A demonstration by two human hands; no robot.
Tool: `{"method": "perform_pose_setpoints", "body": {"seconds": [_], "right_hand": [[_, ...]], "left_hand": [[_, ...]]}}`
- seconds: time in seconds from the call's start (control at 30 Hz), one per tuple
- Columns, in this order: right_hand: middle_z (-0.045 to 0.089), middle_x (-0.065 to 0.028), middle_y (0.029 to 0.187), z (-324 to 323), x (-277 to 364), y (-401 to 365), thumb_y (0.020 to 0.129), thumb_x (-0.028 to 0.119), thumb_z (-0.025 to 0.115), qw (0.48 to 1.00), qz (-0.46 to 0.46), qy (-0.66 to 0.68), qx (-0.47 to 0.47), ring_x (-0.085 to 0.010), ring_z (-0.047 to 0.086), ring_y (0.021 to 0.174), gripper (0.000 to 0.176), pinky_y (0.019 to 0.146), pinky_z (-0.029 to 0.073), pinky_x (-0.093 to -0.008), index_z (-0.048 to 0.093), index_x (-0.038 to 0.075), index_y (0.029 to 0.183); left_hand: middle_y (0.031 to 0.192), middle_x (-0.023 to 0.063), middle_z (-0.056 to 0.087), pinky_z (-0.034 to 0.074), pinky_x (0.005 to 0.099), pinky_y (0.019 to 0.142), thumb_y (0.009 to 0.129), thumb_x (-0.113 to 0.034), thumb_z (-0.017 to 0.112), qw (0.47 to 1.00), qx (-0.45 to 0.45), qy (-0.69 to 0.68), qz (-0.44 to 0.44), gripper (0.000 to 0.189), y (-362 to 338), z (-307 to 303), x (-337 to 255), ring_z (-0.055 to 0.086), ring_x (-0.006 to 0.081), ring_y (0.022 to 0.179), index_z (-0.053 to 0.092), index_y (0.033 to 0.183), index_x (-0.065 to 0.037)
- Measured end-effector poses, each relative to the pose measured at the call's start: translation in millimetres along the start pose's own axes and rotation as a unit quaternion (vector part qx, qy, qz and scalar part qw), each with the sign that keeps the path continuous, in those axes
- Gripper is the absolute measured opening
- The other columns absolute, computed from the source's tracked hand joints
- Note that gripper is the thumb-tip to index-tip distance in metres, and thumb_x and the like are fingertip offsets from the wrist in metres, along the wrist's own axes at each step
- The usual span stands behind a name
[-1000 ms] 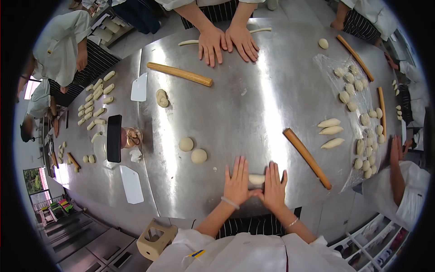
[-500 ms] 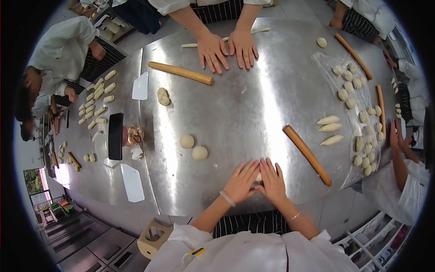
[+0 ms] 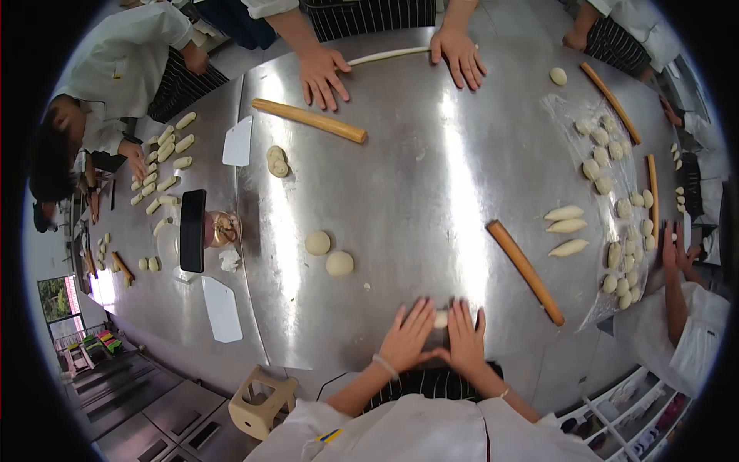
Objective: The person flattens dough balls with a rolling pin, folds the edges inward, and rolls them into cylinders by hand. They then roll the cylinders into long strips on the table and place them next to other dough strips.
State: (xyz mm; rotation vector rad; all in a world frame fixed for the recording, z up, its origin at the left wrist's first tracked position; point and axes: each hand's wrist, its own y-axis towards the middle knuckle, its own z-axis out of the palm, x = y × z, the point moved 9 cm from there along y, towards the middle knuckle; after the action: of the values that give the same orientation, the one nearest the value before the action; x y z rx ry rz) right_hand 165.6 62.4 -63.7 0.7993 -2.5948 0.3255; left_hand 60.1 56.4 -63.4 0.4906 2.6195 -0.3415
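Observation:
A small piece of dough (image 3: 440, 319) shows between my two hands near the front edge of the steel table; its ends are hidden under my fingers. My left hand (image 3: 409, 336) lies flat over its left side, fingers stretched out. Over the right side rests my right hand (image 3: 466, 336), also flat with straight fingers. The thumbs nearly meet below the dough. Ahead and to the left sit two round dough balls, an upper one (image 3: 317, 243) and a lower one (image 3: 339, 262). A wooden rolling pin (image 3: 526, 272) lies slantwise to the right of my hands.
Three tapered dough pieces (image 3: 566, 226) and a plastic sheet with several dough balls (image 3: 600, 185) lie right. A phone (image 3: 192, 231), white scrapers (image 3: 222, 309) and a knotted dough piece (image 3: 277, 162) are left. Opposite, a co-worker's hands (image 3: 323, 77) touch a long dough strand (image 3: 389, 56).
My hands have moved back toward my body, and more of the dough shows between them. The co-worker opposite has spread both hands apart along the strand.

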Motion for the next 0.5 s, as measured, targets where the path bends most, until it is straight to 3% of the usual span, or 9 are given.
{"method": "perform_pose_setpoints", "body": {"seconds": [0.1, 0.17, 0.27, 0.37, 0.4, 0.5], "right_hand": [[0.029, -0.0229, 0.152, -46, -16, 102, 0.075, 0.056, 0.06, 0.999, -0.002, -0.014, -0.039, -0.0334, 0.025, 0.144, 0.098, 0.114, 0.011, -0.0602, 0.029, -0.008, 0.143], [0.028, -0.0262, 0.151, -37, -14, 81, 0.075, 0.057, 0.062, 0.999, -0.02, 0.007, -0.025, -0.0372, 0.024, 0.143, 0.101, 0.113, 0.014, -0.0595, 0.028, -0.008, 0.143], [0.023, -0.0309, 0.152, -19, -18, -1, 0.077, 0.055, 0.067, 0.997, 0.024, 0.072, -0.009, -0.0437, 0.022, 0.142, 0.106, 0.113, 0.016, -0.0581, 0.017, -0.007, 0.147], [0.02, -0.0332, 0.151, -31, -40, -22, 0.073, 0.043, 0.077, 0.989, 0.048, 0.126, -0.053, -0.0462, 0.023, 0.141, 0.108, 0.111, 0.021, -0.0547, 0.015, -0.006, 0.147], [0.022, -0.0308, 0.152, -38, -45, -17, 0.075, 0.029, 0.078, 0.988, 0.056, 0.129, -0.056, -0.0447, 0.026, 0.14, 0.096, 0.109, 0.027, -0.0509, 0.023, -0.004, 0.146], [0.028, -0.0288, 0.151, -51, -37, 14, 0.078, 0.024, 0.075, 0.997, 0.0, 0.075, -0.025, -0.0412, 0.033, 0.138, 0.077, 0.108, 0.029, -0.0481, 0.038, -0.002, 0.14]], "left_hand": [[0.152, 0.0167, 0.033, 0.019, 0.0509, 0.115, 0.071, -0.062, 0.067, 0.999, -0.035, 0.02, -0.019, 0.099, 69, -52, 33, 0.027, 0.0301, 0.144, 0.039, 0.139, 0.005], [0.152, 0.0177, 0.032, 0.019, 0.0507, 0.115, 0.07, -0.061, 0.068, 0.999, -0.042, 0.003, -0.019, 0.101, 42, -42, 30, 0.027, 0.0299, 0.144, 0.038, 0.14, 0.005], [0.151, 0.02, 0.032, 0.02, 0.052, 0.115, 0.068, -0.058, 0.073, 0.998, -0.032, -0.022, -0.039, 0.104, -9, -23, 29, 0.028, 0.0317, 0.143, 0.035, 0.14, 0.007], [0.151, 0.0217, 0.032, 0.021, 0.0527, 0.114, 0.069, -0.052, 0.076, 0.995, -0.067, -0.047, -0.054, 0.101, -26, -25, 39, 0.029, 0.0331, 0.142, 0.035, 0.14, 0.008], [0.151, 0.0221, 0.032, 0.021, 0.0527, 0.114, 0.07, -0.05, 0.077, 0.993, -0.089, -0.056, -0.055, 0.099, -29, -28, 41, 0.029, 0.0334, 0.142, 0.035, 0.14, 0.008], [0.151, 0.0201, 0.033, 0.022, 0.0522, 0.113, 0.073, -0.042, 0.077, 0.996, -0.065, -0.044, -0.037, 0.089, 2, -41, 33, 0.03, 0.0336, 0.141, 0.039, 0.14, 0.001]]}}
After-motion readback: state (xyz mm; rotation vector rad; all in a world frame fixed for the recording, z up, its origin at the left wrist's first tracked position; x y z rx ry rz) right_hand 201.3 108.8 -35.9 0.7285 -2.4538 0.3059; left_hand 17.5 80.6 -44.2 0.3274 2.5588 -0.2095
